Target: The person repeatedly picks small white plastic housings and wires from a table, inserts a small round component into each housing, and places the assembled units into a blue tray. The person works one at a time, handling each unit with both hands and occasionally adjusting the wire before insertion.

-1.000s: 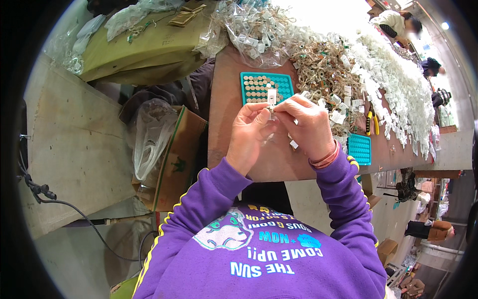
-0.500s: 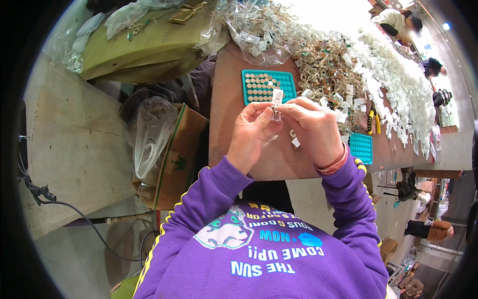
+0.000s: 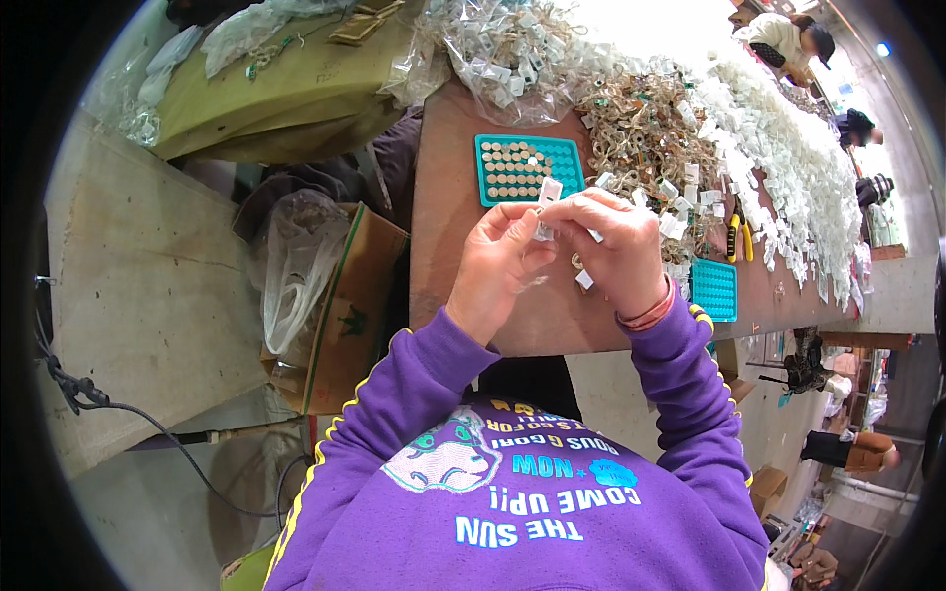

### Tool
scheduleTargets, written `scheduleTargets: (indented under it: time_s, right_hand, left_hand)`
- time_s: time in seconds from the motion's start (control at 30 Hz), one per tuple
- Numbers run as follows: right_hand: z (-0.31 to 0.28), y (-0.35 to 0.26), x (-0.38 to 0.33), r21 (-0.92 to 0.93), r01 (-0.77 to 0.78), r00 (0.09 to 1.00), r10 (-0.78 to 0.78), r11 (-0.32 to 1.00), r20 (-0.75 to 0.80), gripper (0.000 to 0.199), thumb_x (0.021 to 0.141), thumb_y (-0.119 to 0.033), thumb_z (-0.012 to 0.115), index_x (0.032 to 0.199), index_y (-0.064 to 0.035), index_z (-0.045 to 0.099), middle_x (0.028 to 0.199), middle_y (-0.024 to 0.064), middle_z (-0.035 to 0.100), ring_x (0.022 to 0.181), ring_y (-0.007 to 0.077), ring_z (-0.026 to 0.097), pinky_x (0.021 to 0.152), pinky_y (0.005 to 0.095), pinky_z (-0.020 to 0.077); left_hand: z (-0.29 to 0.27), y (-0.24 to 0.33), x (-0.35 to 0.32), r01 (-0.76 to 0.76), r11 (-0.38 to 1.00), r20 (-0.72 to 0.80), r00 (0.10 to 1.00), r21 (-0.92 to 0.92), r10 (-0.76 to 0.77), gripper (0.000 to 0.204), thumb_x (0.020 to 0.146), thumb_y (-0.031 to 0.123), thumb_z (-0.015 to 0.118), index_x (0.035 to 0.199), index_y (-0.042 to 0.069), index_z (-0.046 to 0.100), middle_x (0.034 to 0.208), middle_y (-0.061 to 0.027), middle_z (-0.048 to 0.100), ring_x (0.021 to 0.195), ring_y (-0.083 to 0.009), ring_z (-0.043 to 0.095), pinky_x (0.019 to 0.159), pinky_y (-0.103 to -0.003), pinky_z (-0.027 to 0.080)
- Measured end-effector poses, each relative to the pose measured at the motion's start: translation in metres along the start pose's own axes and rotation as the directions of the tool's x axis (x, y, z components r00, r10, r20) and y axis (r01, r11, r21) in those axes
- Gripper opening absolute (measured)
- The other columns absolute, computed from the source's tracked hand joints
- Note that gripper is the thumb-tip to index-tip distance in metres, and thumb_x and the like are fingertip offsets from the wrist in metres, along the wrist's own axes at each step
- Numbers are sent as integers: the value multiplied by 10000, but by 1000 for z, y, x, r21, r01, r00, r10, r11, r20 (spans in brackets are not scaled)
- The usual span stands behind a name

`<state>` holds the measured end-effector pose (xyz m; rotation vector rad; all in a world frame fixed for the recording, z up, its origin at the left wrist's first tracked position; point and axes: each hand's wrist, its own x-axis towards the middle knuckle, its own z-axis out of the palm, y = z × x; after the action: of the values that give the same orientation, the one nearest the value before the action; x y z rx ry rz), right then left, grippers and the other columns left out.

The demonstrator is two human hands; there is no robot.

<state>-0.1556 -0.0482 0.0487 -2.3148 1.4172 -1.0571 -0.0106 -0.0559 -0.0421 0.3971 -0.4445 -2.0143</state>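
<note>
Left hand (image 3: 501, 251): was raised over the near part of a brown tabletop (image 3: 441, 236), fingers drawn narrow, thumb and forefinger pinching a small white tag (image 3: 551, 189). Right hand (image 3: 619, 241): met it from the other side, its thumb and fingertips also closed in a narrow pinch on the tag; reddish bands (image 3: 647, 313) circled the wrist.

White tag: stood tilted between the two hands, its upper end clear of the fingertips, its lower part partly covered by them; finer detail there could not be told.

Teal tray (image 3: 481, 187): lay just beyond the hands, many of its hollows filled with round beige discs (image 3: 507, 167). Second teal tray (image 3: 714, 291): lay to the right of the right hand. Pliers (image 3: 739, 236): yellow-and-black handles, were near that second tray. Loose tagged piece (image 3: 583, 280): rested on the tabletop beside the right hand. Heap of tagged twine loops (image 3: 641, 128): was piled beyond the right hand. Clear plastic bag (image 3: 512, 74): bulged with similar tagged pieces behind the filled tray.
</note>
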Motion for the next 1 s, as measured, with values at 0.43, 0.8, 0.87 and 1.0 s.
scheduleTargets:
  time_s: [0.43,0.8,0.87,1.0]
  right_hand:
    - [15,45,10,-11,-166,958,159,986,-239,246,858,-73,647,1099,-90,693,977,110,688,806,268,677,712,342,530]
    - [41,93,32,-299,-193,981,191,934,-37,80,803,-123,694,845,-55,690,781,87,630,756,271,646,673,367,515]
    - [30,74,32,-116,-169,981,156,979,-114,77,791,-108,708,841,-51,696,786,87,647,734,242,652,656,339,516]
    - [15,29,12,9,-43,994,44,999,-103,92,768,-10,727,856,-22,703,793,65,659,677,136,621,611,259,497]
  left_hand:
    - [2,-1,3,-118,987,-54,992,-112,112,192,986,190,558,1129,67,522,1011,-95,636,901,-168,652,766,-282,574]
    - [3,3,3,-69,990,-93,994,-123,57,190,980,192,569,1123,75,525,956,-100,642,841,-152,657,730,-261,584]
    - [4,3,3,-80,992,-113,991,-99,68,176,979,185,572,1111,75,536,963,-88,643,845,-148,656,737,-260,581]
    - [6,0,3,-123,989,-104,988,-78,115,149,973,169,583,1084,72,560,978,-53,643,862,-134,651,758,-261,570]
